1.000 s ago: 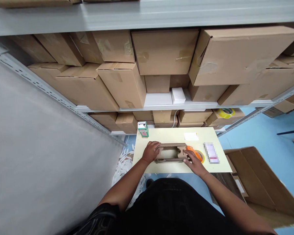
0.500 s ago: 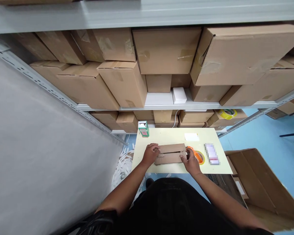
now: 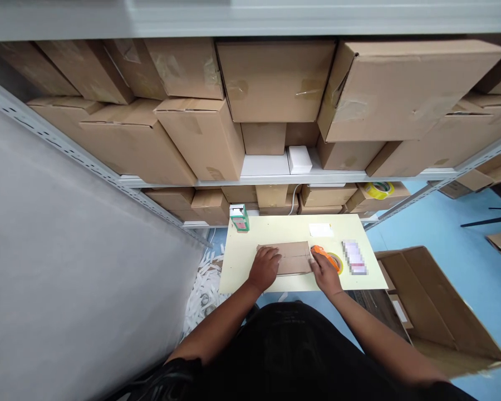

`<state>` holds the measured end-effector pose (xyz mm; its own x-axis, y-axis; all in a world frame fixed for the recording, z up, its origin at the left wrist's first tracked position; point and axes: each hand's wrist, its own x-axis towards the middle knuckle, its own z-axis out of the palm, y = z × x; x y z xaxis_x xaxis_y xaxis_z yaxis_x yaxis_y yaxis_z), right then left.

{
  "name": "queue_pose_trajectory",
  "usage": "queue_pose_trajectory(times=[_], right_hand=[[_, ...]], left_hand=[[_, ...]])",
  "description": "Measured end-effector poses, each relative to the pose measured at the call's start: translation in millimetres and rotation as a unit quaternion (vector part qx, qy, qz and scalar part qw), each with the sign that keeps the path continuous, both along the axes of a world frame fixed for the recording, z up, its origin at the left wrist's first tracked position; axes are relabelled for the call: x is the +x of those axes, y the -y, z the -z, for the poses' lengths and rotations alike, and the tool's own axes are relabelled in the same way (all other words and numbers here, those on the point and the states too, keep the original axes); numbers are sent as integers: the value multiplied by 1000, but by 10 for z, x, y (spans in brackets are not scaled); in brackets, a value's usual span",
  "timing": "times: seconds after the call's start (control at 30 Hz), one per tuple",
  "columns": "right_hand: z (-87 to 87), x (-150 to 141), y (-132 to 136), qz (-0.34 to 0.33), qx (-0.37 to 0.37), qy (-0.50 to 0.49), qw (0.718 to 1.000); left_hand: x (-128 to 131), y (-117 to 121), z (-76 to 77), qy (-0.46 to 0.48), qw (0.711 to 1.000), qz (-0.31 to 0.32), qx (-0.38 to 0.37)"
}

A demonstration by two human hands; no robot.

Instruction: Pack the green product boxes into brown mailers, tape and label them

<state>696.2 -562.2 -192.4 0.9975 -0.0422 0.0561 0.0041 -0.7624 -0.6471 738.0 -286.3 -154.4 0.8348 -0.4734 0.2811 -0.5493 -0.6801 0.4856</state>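
A small brown cardboard box (image 3: 294,257) lies on the pale yellow table, its two top flaps meeting along a thin seam. My left hand (image 3: 265,267) rests over its left end, fingers stretched across the flaps. At the box's right end is my right hand (image 3: 325,274), with fingers extended against the edge. Just beyond those fingers lies an orange tape dispenser (image 3: 322,254) with a yellow-edged roll of tape (image 3: 337,260); the hand partly covers it, and whether they touch is unclear.
On the table (image 3: 242,278) stand a green-and-white carton (image 3: 239,218), a white card (image 3: 320,230) and a blurred-out flat item (image 3: 354,257). Shelves with cardboard boxes (image 3: 275,83) rise behind. A large open carton (image 3: 438,301) sits at right; paper scraps (image 3: 204,289) litter the floor at left.
The box's dark gap between the flaps has closed to a thin seam. My left hand has moved from the left edge onto the top. My right hand stays at the right end.
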Motion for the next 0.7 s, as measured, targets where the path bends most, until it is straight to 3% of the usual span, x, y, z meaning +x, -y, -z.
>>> queue_pose_trajectory(times=[0.17, 0.27, 0.37, 0.47, 0.53, 0.6, 0.7], right_hand=[[308, -46, 556, 76, -118, -156, 978], [505, -37, 683, 87, -160, -237, 954], [604, -17, 647, 72, -202, -214, 953], [579, -13, 549, 81, -227, -154, 958], [503, -13, 467, 92, -172, -108, 975], [400, 0, 364, 90, -42, -91, 991], [251, 58, 163, 83, 162, -135, 974]], left_hand=[[-3, -18, 64, -10, 1000, -1, -8], [-10, -17, 56, -3, 1000, 0, 11], [-14, -6, 45, 1, 1000, 3, 22], [-18, 6, 26, -1, 1000, -2, 29], [-30, 17, 5, -7, 999, -8, 34], [-52, 29, -13, -16, 999, -19, 34], [-87, 37, -18, -27, 997, -66, 14]])
